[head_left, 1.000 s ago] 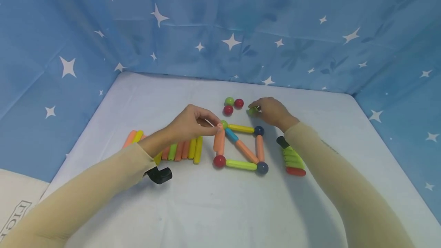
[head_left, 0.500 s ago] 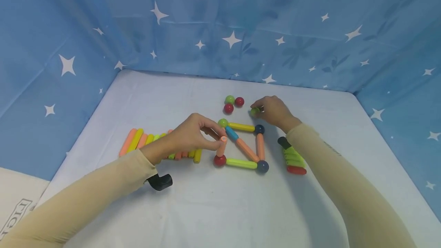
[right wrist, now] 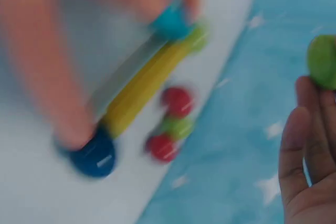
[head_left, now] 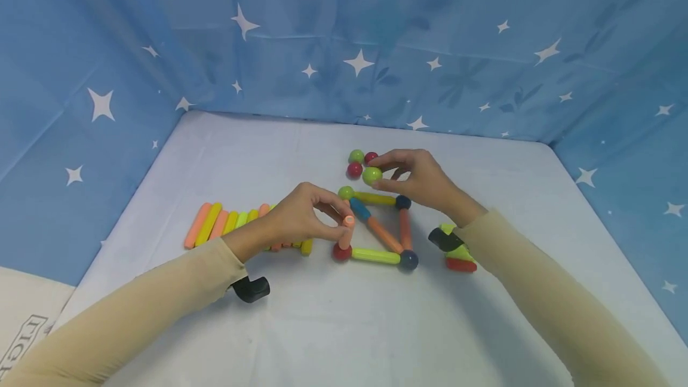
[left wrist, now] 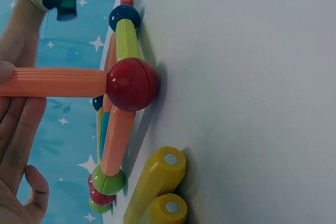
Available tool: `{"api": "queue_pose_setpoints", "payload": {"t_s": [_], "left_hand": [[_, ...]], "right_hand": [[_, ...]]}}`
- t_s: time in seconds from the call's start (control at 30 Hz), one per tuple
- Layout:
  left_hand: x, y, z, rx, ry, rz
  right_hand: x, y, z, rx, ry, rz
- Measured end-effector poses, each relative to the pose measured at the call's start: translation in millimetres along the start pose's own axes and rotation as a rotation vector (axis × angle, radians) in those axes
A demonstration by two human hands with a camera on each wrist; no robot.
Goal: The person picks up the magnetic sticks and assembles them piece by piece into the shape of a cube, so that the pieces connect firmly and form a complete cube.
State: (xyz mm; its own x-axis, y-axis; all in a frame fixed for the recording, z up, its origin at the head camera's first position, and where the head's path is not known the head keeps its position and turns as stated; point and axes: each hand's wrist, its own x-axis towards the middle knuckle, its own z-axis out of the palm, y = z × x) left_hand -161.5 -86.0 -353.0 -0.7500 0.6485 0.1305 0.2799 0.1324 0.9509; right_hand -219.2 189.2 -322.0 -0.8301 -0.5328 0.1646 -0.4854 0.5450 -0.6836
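Observation:
My left hand [head_left: 337, 221] pinches the top of an orange stick [head_left: 348, 230] that stands nearly upright on the red ball [head_left: 341, 251] at the near left corner of a flat frame of sticks and balls. In the left wrist view the same orange stick [left wrist: 58, 82] meets the red ball [left wrist: 132, 84], with my fingers [left wrist: 16, 129] beside it. My right hand [head_left: 388, 173] holds a green ball [head_left: 372, 175] just above the frame's yellow stick [head_left: 376, 198]. The right wrist view is blurred; the green ball [right wrist: 323, 61] sits at my fingertips [right wrist: 304, 156].
Three loose balls, one green [head_left: 356, 156] and two red [head_left: 355, 169], lie behind the frame. A row of orange, yellow and green sticks [head_left: 231, 224] lies at the left, a smaller pile [head_left: 458, 254] at the right. Blue starred cloth walls [head_left: 344, 46] surround the white table [head_left: 344, 327].
My left hand pulled the orange stick's far end off the green corner ball and tipped it upright on the red ball. My right hand lifted the green ball and carried it left.

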Motion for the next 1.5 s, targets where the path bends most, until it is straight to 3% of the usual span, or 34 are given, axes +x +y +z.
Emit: {"api": "queue_pose_setpoints", "payload": {"t_s": [0.13, 0.33, 0.57, 0.67, 0.8, 0.97, 1.1, 1.2, 1.3, 1.5], "left_hand": [[0.1, -0.3, -0.2, 0.001, -0.008, -0.011], [0.2, -2.7, 0.5, 0.005, -0.015, 0.007], [-0.5, -2.9, -0.3, 0.044, -0.028, 0.041], [-0.7, -0.6, -2.3, 0.064, 0.017, 0.041], [3.0, 3.7, -3.4, 0.037, 0.092, 0.099], [6.2, 10.3, -4.6, 0.002, 0.092, 0.139], [7.8, 11.9, -6.7, -0.005, 0.077, 0.115], [9.2, 12.0, -8.4, 0.0, 0.076, 0.105], [10.4, 11.8, -9.8, 0.005, 0.073, 0.105], [11.3, 13.0, -11.1, 0.002, 0.064, 0.114]], "right_hand": [[-14, -35, 2, 0.12, -0.041, -0.175], [-26, -57, 12, 0.144, -0.104, -0.242], [-30, -59, 19, 0.101, -0.087, -0.286], [-32, -59, 19, 0.083, -0.063, -0.296], [-35, -59, 21, 0.056, -0.021, -0.32], [-44, -56, 22, 0.066, 0.059, -0.342], [-54, -55, 35, 0.068, 0.08, -0.462], [-62, -58, 52, -0.037, 0.027, -0.603], [-70, -66, 71, -0.159, -0.071, -0.652], [-76, -82, 101, -0.465, -0.354, -0.473]]}}
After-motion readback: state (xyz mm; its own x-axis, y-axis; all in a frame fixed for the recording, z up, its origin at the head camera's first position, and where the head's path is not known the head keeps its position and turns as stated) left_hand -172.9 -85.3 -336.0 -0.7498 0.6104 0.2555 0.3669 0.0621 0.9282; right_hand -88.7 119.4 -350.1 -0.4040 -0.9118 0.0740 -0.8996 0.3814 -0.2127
